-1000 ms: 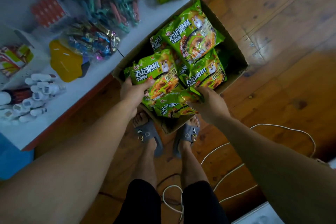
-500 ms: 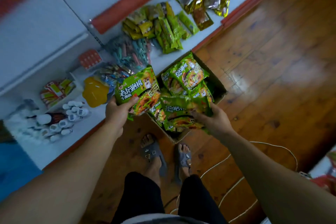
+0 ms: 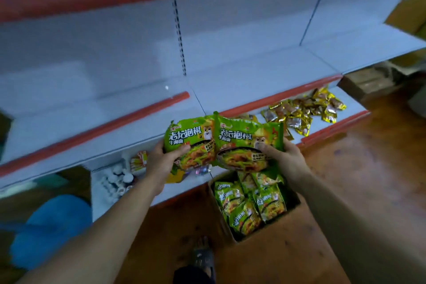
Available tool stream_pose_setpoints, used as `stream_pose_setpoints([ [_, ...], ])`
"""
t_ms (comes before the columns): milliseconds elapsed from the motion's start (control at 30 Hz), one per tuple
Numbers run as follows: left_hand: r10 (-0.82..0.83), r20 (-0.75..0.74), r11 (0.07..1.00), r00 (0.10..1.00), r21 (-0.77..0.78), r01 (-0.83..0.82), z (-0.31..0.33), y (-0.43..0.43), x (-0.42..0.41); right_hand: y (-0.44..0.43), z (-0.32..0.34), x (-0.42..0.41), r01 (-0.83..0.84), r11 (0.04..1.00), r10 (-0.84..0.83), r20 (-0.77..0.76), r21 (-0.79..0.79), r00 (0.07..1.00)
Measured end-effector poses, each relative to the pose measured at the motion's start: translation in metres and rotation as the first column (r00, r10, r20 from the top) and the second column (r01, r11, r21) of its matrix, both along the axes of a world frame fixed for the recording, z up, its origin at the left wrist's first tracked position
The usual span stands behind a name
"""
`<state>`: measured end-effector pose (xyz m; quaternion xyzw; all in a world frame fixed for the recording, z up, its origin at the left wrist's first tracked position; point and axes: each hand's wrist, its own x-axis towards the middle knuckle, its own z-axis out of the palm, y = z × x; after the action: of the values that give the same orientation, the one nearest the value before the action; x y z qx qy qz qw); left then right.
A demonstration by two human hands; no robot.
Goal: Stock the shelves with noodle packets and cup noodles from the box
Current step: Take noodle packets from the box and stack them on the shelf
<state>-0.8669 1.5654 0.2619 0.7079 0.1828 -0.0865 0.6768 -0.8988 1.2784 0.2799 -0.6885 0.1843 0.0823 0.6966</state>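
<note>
My left hand [image 3: 162, 162] grips a green noodle packet [image 3: 187, 136] by its lower left corner. My right hand [image 3: 284, 159] grips a second green noodle packet [image 3: 244, 139] by its lower right side. Both packets are raised side by side, overlapping a little, in front of the white middle shelf [image 3: 143, 127] with its red front strip. Below them on the wooden floor stands the open cardboard box [image 3: 292, 207] with several more green packets [image 3: 250, 203] inside.
The lowest shelf [image 3: 350, 104] carries gold snack sachets [image 3: 302, 113] at the right and small white bottles [image 3: 117, 180] and other goods at the left. A blue object [image 3: 50, 228] lies at the lower left. Cardboard boxes [image 3: 368, 80] stand at the far right. My sandalled foot [image 3: 202, 256] is beside the box.
Both hands have lifted their packets out of the box and up in front of the middle shelf. The view has tilted up from the floor to the shelves.
</note>
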Motion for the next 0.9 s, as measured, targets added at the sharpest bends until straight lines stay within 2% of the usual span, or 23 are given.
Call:
stream_pose_setpoints([
  [167,0.088,0.173,0.995,0.981,-0.068,-0.077,0.091,0.041,-0.026,0.038,0.084,0.005,-0.116,0.993,0.11,0.196,0.016,0.974],
  [533,0.216,0.499,0.976,0.839,-0.086,-0.2,0.244,0.154,-0.057,0.176,0.22,0.037,-0.386,0.9,0.244,0.498,0.204,0.832],
  [700,0.244,0.595,0.965,0.766,-0.073,-0.251,0.289,0.232,-0.038,0.255,0.266,0.057,-0.471,0.858,0.282,0.578,0.206,0.766],
  [900,0.296,0.618,0.952,0.728,-0.129,-0.278,0.307,0.363,0.007,0.367,0.302,0.093,-0.507,0.837,0.291,0.617,0.207,0.732],
])
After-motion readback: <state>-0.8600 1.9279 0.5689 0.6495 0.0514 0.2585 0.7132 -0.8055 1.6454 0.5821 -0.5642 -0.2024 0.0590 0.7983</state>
